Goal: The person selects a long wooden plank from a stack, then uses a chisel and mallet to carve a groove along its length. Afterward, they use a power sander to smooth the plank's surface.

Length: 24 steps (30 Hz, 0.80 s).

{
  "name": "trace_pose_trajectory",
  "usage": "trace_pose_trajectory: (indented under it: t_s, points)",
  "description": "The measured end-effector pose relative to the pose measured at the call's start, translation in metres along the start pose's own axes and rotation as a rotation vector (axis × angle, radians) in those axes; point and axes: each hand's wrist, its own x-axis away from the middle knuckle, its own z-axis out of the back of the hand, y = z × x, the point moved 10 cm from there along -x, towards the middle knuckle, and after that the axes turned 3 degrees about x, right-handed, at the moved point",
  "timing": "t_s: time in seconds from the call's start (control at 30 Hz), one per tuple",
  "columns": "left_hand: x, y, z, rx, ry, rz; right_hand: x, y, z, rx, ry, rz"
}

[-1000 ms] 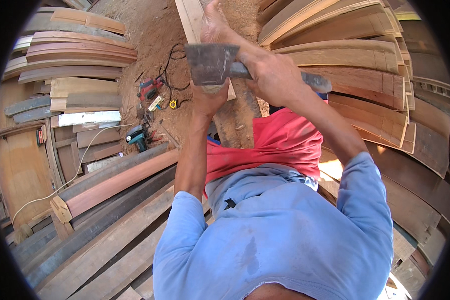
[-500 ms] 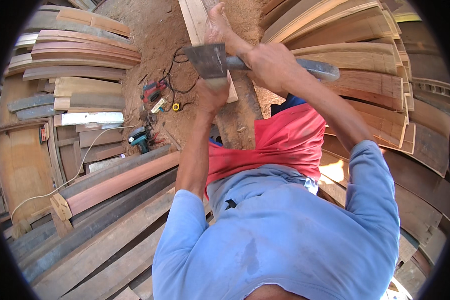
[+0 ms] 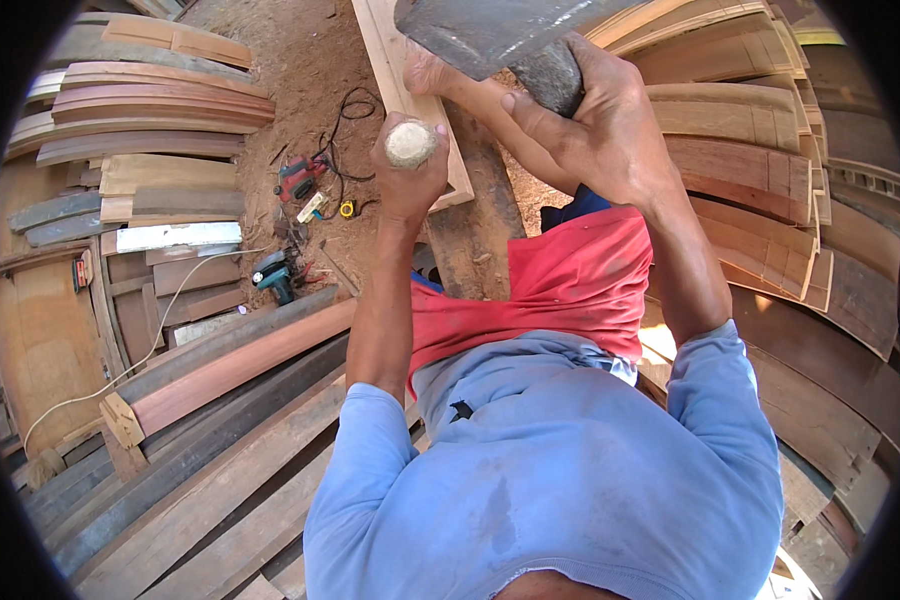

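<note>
Raised close to the camera at the top is a hatchet point(image 3: 490, 38) with a broad, flat grey blade. My right hand point(image 3: 615, 125) is wrapped round its dark handle. My left hand point(image 3: 407, 185) is closed round an upright chisel point(image 3: 411, 145); only the pale, round butt of its handle shows, and its blade is hidden under the fist. Below that hand lies a pale wooden board point(image 3: 457, 180), slanting away to the top of the view. My bare foot point(image 3: 428, 75) rests at the board's right side. The hatchet blade stands apart from the chisel butt.
Left of the board lie a red power tool point(image 3: 300, 178) with a black cord, a yellow tape measure point(image 3: 348, 208) and a teal power tool point(image 3: 275, 278). Stacked planks point(image 3: 160, 105) line the left, and more boards point(image 3: 735, 165) fan out on the right.
My right hand has lifted the hatchet up and away from the chisel butt, toward the camera. My left hand keeps its hold and has tilted a little, baring the round butt.
</note>
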Motion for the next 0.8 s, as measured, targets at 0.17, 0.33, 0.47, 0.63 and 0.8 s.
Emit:
trace_pose_trajectory:
  t_s: [0.17, 0.33, 0.47, 0.63, 0.8]
  points:
    - [0.005, -0.009, -0.004, -0.003, -0.021, 0.025, 0.010, -0.003, 0.008, -0.053, 0.117, 0.139]
    - [0.008, 0.004, -0.007, -0.049, -0.013, -0.068, 0.013, -0.007, 0.011, -0.094, 0.078, 0.076]
    - [0.020, 0.008, -0.010, -0.096, -0.039, -0.141, 0.017, 0.003, -0.008, 0.120, 0.024, 0.077]
    - [0.027, 0.026, -0.017, -0.067, 0.014, -0.248, 0.017, 0.038, -0.052, 0.592, -0.259, 0.087]
    - [0.011, 0.004, -0.015, -0.100, -0.045, -0.085, -0.005, 0.000, -0.008, 0.210, 0.062, 0.173]
